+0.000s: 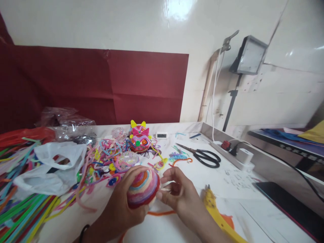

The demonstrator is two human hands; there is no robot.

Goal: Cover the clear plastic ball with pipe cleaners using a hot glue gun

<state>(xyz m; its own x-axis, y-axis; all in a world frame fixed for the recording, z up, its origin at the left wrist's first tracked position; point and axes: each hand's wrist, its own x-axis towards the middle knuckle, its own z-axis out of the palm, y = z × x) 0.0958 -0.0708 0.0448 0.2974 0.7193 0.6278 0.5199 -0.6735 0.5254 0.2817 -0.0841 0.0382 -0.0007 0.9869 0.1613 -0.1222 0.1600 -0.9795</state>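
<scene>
My left hand [124, 206] is wrapped round a fuzzy ball [143, 187] wound in red, orange, pink and white pipe-cleaner bands, held just above the white table [238, 182]. My right hand [177, 192] is beside the ball on its right, fingers pinched against its side; what they pinch is too small to make out. An orange pipe cleaner [162, 213] lies on the table under my hands.
A heap of coloured pipe cleaners [22, 209] and white plastic bags [50, 168] fills the left. A pink finished figure [139, 138], black scissors [205, 157], a yellow glue gun [217, 216], a power strip [235, 153] and a dark phone [291, 206] lie farther right.
</scene>
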